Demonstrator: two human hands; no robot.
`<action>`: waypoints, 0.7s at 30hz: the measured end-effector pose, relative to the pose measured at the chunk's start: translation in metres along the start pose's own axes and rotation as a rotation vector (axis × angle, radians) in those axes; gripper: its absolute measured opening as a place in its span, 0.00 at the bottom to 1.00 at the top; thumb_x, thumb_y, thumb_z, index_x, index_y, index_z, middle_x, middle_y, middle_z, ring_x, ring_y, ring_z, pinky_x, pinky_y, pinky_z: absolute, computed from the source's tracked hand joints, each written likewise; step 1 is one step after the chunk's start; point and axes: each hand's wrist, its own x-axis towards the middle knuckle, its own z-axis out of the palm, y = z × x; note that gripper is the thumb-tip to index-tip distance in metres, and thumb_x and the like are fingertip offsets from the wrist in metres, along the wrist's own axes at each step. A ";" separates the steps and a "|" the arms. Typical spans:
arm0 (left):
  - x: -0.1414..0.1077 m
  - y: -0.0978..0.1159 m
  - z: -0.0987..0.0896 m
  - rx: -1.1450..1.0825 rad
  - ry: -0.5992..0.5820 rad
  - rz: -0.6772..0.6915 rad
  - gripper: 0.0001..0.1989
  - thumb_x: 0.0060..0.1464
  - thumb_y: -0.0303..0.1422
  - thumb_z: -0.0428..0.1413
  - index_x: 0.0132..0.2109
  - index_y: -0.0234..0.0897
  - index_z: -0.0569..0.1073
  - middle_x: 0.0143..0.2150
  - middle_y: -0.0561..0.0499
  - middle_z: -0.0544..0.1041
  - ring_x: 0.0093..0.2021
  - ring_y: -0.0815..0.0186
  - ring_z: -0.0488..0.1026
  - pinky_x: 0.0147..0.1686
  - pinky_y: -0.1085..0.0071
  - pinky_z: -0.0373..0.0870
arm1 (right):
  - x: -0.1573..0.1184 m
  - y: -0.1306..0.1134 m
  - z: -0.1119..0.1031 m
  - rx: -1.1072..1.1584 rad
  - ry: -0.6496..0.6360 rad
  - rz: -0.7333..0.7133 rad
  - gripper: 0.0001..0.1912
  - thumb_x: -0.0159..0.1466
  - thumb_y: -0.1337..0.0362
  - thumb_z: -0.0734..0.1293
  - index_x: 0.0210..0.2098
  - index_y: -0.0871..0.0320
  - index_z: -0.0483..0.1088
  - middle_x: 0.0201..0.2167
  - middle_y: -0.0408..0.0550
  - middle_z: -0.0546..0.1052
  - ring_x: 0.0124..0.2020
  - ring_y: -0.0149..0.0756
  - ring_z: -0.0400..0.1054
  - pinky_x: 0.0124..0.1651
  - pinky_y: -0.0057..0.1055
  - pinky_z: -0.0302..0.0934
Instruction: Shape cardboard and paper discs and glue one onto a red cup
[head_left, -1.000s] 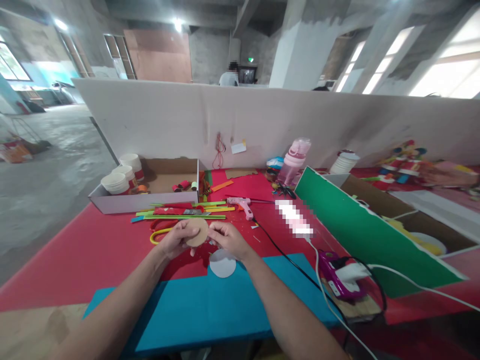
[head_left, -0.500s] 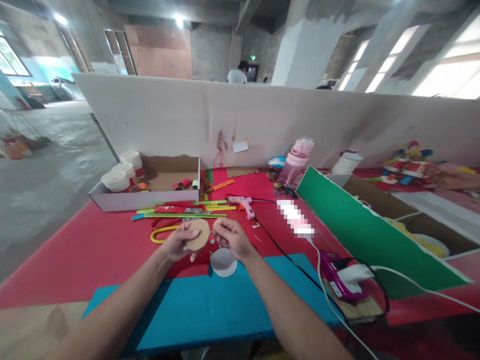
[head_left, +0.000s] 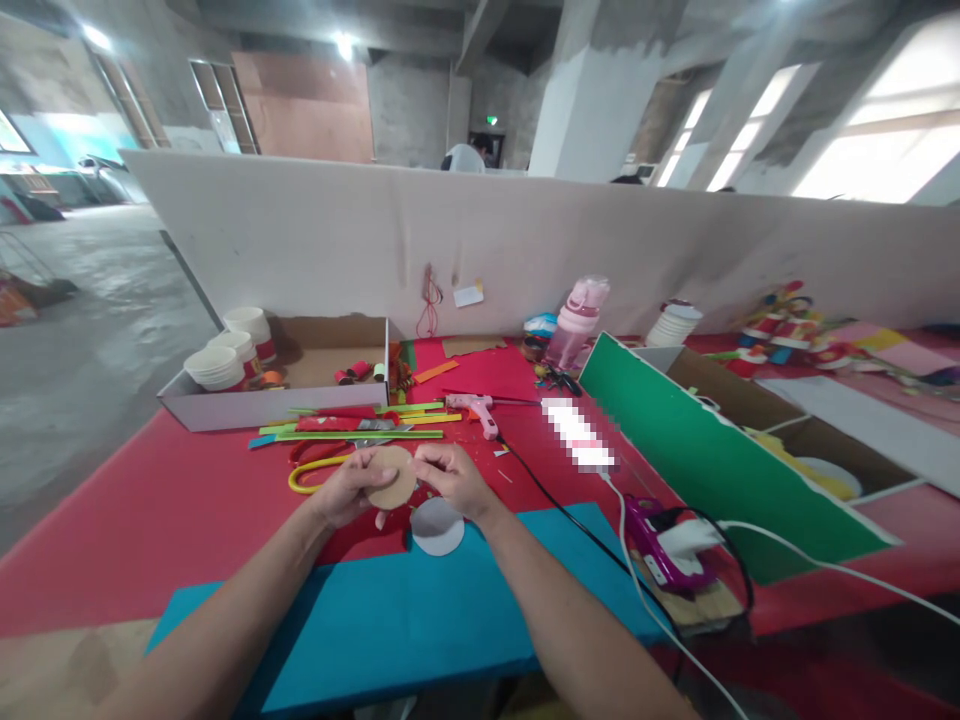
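My left hand (head_left: 349, 488) is closed on a round tan cardboard disc (head_left: 393, 482), thumb lying across its face. At the disc's right edge, my right hand (head_left: 456, 480) has its thumb and fingers pinched together; what is between the fingertips is too small to make out. Just below my hands lies a white disc (head_left: 438, 528), partly over the blue sheet (head_left: 420, 610). Scissors with a yellow handle (head_left: 306, 476) rest behind my left hand. Beyond my right hand lies a pink glue gun (head_left: 478, 410).
Colored strips (head_left: 360, 434) lie across the red table. A shallow box (head_left: 281, 402) at left holds paper cups (head_left: 216, 368). To the right stand a pink bottle (head_left: 576, 325), a green-sided box (head_left: 690, 450) and a purple power strip (head_left: 667, 555) with cables.
My right fingertips have moved in against the disc's right edge. My left hand still holds the disc. The whole view has shifted slightly.
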 end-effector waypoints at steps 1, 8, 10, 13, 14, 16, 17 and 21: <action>0.000 -0.001 0.000 -0.012 -0.024 -0.001 0.15 0.46 0.31 0.62 0.40 0.28 0.72 0.24 0.47 0.76 0.16 0.66 0.70 0.11 0.71 0.71 | -0.001 0.000 0.001 0.027 -0.003 -0.011 0.20 0.61 0.56 0.65 0.19 0.59 0.58 0.18 0.37 0.55 0.21 0.25 0.48 0.26 0.26 0.44; -0.001 -0.003 0.002 -0.037 -0.024 -0.006 0.13 0.45 0.32 0.63 0.37 0.29 0.72 0.22 0.50 0.74 0.16 0.71 0.67 0.13 0.73 0.71 | -0.001 0.001 0.004 0.286 -0.029 0.202 0.19 0.57 0.51 0.67 0.21 0.58 0.61 0.14 0.35 0.58 0.15 0.23 0.49 0.19 0.24 0.41; 0.002 -0.002 0.004 -0.037 0.052 0.025 0.13 0.47 0.33 0.62 0.38 0.29 0.72 0.21 0.52 0.73 0.13 0.76 0.62 0.13 0.75 0.69 | 0.001 0.005 0.003 0.264 0.022 0.235 0.18 0.57 0.51 0.67 0.22 0.58 0.61 0.14 0.35 0.59 0.14 0.22 0.48 0.18 0.24 0.40; 0.006 -0.001 0.009 -0.081 0.163 0.114 0.17 0.48 0.36 0.62 0.42 0.31 0.72 0.22 0.54 0.72 0.14 0.77 0.60 0.20 0.71 0.73 | 0.006 0.015 0.005 0.224 0.230 0.200 0.18 0.59 0.50 0.65 0.23 0.57 0.61 0.13 0.33 0.57 0.13 0.22 0.46 0.16 0.23 0.40; 0.008 -0.001 0.012 -0.084 0.195 0.132 0.18 0.47 0.37 0.63 0.42 0.31 0.72 0.23 0.54 0.73 0.15 0.76 0.62 0.22 0.69 0.74 | 0.007 0.018 0.006 0.214 0.284 0.197 0.18 0.59 0.50 0.64 0.24 0.57 0.61 0.13 0.33 0.58 0.12 0.22 0.46 0.16 0.23 0.41; 0.010 -0.001 0.015 -0.048 0.268 0.130 0.17 0.46 0.37 0.63 0.41 0.32 0.71 0.24 0.53 0.74 0.17 0.74 0.65 0.22 0.70 0.73 | 0.009 0.025 0.010 0.161 0.283 0.217 0.17 0.60 0.49 0.63 0.25 0.57 0.62 0.14 0.34 0.60 0.12 0.23 0.47 0.16 0.23 0.42; 0.010 -0.001 0.017 -0.019 0.310 0.119 0.16 0.47 0.36 0.63 0.40 0.32 0.71 0.23 0.52 0.73 0.17 0.73 0.66 0.20 0.73 0.71 | 0.009 0.027 0.011 0.110 0.266 0.207 0.17 0.61 0.50 0.62 0.26 0.57 0.62 0.15 0.34 0.61 0.13 0.23 0.48 0.17 0.23 0.43; 0.010 -0.001 0.018 0.011 0.354 0.110 0.12 0.49 0.35 0.62 0.37 0.32 0.70 0.19 0.55 0.70 0.14 0.76 0.62 0.16 0.77 0.65 | 0.005 0.019 0.014 -0.139 0.261 0.025 0.19 0.63 0.53 0.61 0.21 0.58 0.59 0.17 0.37 0.59 0.21 0.25 0.53 0.24 0.23 0.48</action>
